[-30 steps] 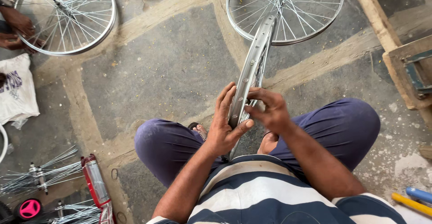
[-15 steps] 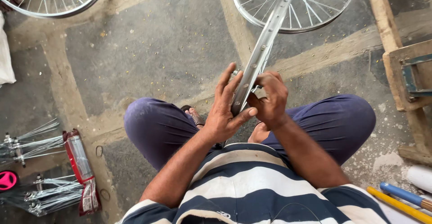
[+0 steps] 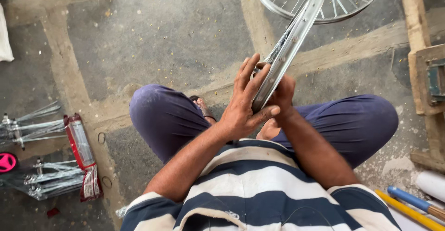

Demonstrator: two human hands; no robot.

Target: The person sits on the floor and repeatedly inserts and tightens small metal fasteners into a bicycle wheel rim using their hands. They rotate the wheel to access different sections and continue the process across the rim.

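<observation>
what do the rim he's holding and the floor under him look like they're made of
The rim looks like bright metal, probably steel or chrome-plated: silvery, shiny, with a row of small holes. The left hand and right hand clasp its near end. The floor looks like grey stone or concrete slabs with sandy mortar joints, matte and dusty.

A long, narrow plastic packet (image 3: 83,157) lies on the floor at the left, clear in the middle with red ends and a red-and-white printed label at its lower end. It rests just beside bundles of shiny metal parts (image 3: 41,177). No signs or screens show.
</observation>
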